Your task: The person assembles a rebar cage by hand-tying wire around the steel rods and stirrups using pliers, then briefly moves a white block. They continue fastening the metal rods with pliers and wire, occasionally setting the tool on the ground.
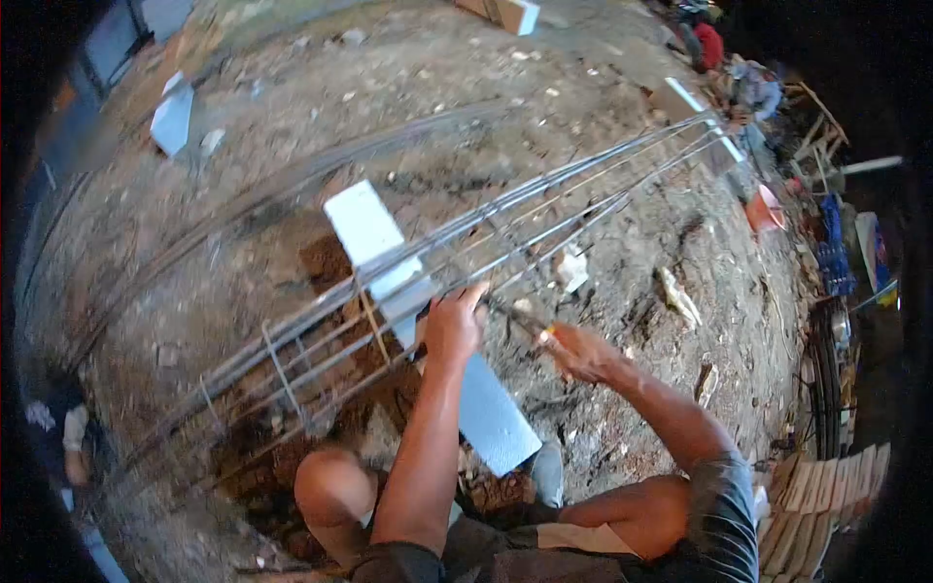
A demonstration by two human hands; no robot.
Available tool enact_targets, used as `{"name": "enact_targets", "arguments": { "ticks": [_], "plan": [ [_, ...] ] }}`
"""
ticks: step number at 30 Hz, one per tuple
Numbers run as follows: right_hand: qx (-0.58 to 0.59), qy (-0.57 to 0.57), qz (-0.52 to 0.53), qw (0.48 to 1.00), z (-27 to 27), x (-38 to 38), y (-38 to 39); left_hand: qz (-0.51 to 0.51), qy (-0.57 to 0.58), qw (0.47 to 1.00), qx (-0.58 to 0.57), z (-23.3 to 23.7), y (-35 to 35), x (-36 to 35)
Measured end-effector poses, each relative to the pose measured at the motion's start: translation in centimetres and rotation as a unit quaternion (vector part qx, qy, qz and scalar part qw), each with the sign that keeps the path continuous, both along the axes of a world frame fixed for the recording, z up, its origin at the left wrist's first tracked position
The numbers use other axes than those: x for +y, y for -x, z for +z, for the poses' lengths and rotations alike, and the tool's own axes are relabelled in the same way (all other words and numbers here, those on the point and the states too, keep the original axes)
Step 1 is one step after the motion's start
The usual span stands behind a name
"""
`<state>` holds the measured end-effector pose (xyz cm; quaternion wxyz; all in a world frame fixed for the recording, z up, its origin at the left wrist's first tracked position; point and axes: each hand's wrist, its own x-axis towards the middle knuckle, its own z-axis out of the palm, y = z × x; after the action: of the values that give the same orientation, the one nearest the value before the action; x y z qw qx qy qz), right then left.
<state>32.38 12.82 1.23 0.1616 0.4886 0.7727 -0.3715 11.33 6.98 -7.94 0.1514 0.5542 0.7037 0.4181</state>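
A long rebar cage (pixel 321 364) of steel bars and square stirrups runs diagonally across the ground in front of me, resting on a pale block (pixel 496 413). My left hand (pixel 454 325) is closed at a lower bar of the cage above this block, its fingertips at the steel. To its right, my right hand (pixel 583 352) is closed around a hand tool (pixel 525 321) with a bit of orange at the grip. The tool's dark end points toward the bars by my left hand. Blur hides its exact kind and whether it touches the steel.
Another pale block (pixel 702 117) lies under the cage's far end, near a crouching person (pixel 756 92). A pink bucket (pixel 765 209) stands at right. A second person's arm (pixel 75 437) shows at far left. Stones (pixel 573 267) and loose bars (pixel 243 199) lie on the dirt.
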Motion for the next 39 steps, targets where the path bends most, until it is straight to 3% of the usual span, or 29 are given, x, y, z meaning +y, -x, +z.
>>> {"name": "enact_targets", "arguments": {
  "ticks": [1, 3, 5, 6, 8, 10, 11, 12, 13, 15, 17, 18, 19, 20, 21, 22, 23, 24, 25, 27, 29, 30, 31, 32, 33, 35, 36, 39],
  "plan": [
    [0.121, 0.123, -0.102, 0.98, 1.1, -0.6, -0.2, 0.007, -0.017, 0.999, 0.038, -1.0, 0.0, 0.2],
    [0.219, 0.421, -0.146, 0.868, -3.2, 0.7, -2.5, -0.025, 0.024, 0.999, -0.001, -0.6, 0.1, 0.1],
    [0.248, 0.559, -0.177, 0.771, -7.6, 0.7, -3.1, -0.038, -0.027, 0.999, 0.017, -1.8, 0.2, 0.5],
    [0.255, 0.527, -0.191, 0.788, -8.1, -0.8, -2.7, -0.024, 0.018, 0.999, 0.031, -0.1, 0.0, 0.2],
    [0.272, 0.484, -0.21, 0.805, -9.2, -1.8, -2.1, -0.042, -0.006, 0.999, -0.013, -0.3, 0.2, 0.4],
    [0.27, 0.226, -0.049, 0.935, -9.6, -1.6, -1.6, -0.063, -0.021, 0.998, -0.023, -0.2, 0.4, 0.4],
    [0.276, 0.221, -0.051, 0.934, -9.5, -1.3, -2.2, -0.07, -0.026, 0.997, -0.036, -0.3, 0.6, 0.3],
    [0.181, 0.059, -0.026, 0.981, -7.8, -1.8, -2.6, -0.069, -0.018, 0.995, -0.069, -1.2, 0.6, 0.4],
    [0.079, -0.109, -0.001, 0.991, -6.5, -1.9, -2.9, -0.072, -0.021, 0.995, -0.062, -1.3, 0.8, 0.4],
    [0.047, -0.153, -0.033, 0.987, -6.0, -2.0, -3.6, -0.047, -0.007, 0.997, -0.058, -0.9, 0.3, 0.4],
    [0.059, -0.423, 0.055, 0.902, -5.7, -1.5, -4.4, -0.032, 0.001, 0.998, -0.045, 0.2, -0.3, 0.6],
    [0.04, -0.347, 0.038, 0.936, -4.2, -1.3, -4.0, -0.018, 0.012, 0.999, -0.032, 0.5, -0.3, 0.6],
    [0.043, -0.348, 0.033, 0.936, -3.6, -0.3, -3.9, -0.005, 0.023, 1.0, -0.017, 0.6, -0.3, 0.5],
    [0.057, -0.138, -0.001, 0.989, -2.8, 0.8, -3.8, 0.003, 0.005, 1.0, -0.023, 0.7, -0.5, 0.4],
    [0.07, 0.081, -0.033, 0.994, -2.5, 1.3, -3.7, 0.003, 0.005, 1.0, -0.018, 0.6, -0.5, 0.3],
    [0.13, 0.209, -0.054, 0.968, -5.2, 1.7, -4.6, -0.003, -0.005, 1.0, -0.02, 0.4, -0.4, 0.3],
    [0.135, 0.206, -0.051, 0.968, -7.4, 1.9, -5.0, -0.008, -0.015, 1.0, -0.021, 0.5, -0.2, 0.5],
    [0.19, 0.441, -0.094, 0.872, -7.7, 1.5, -4.7, -0.015, -0.024, 1.0, -0.01, 0.8, -0.1, 0.4],
    [0.232, 0.646, -0.13, 0.715, -8.0, 1.4, -4.5, -0.016, -0.025, 1.0, -0.005, 0.9, -0.1, 0.3],
    [0.211, 0.613, -0.131, 0.751, -8.2, 0.3, -4.3, -0.01, -0.036, 0.999, 0.001, 1.2, -0.3, 0.6],
    [0.18, 0.496, -0.084, 0.846, -8.1, -0.2, -4.4, -0.001, -0.027, 1.0, -0.006, 1.6, -0.7, 0.7],
    [0.173, 0.498, -0.088, 0.845, -8.6, -0.3, -4.6, 0.015, -0.019, 1.0, -0.016, 1.8, -0.9, 0.8],
    [0.159, 0.266, -0.061, 0.949, -9.5, -0.5, -5.0, 0.033, -0.01, 0.999, -0.028, 1.7, -1.0, 0.7],
    [0.134, 0.017, -0.025, 0.991, -10.1, -0.5, -5.3, 0.044, -0.017, 0.999, -0.015, 1.0, -1.0, 1.0],
    [0.129, 0.02, -0.023, 0.991, -9.0, -0.7, -5.4, 0.046, -0.014, 0.999, -0.02, 0.9, -1.1, 0.9],
    [0.062, -0.288, 0.055, 0.954, -4.9, -0.9, -4.9, 0.049, 0.037, 0.998, -0.023, 1.1, -1.0, 1.0],
    [0.041, -0.373, 0.096, 0.922, -4.1, -0.6, -4.8, 0.041, 0.031, 0.999, -0.016, 1.3, -1.0, 1.0],
    [-0.051, -0.375, 0.105, 0.92, -1.0, 0.0, -3.2, 0.041, 0.04, 0.998, -0.038, 1.7, -1.0, 0.9]
  ]
}}
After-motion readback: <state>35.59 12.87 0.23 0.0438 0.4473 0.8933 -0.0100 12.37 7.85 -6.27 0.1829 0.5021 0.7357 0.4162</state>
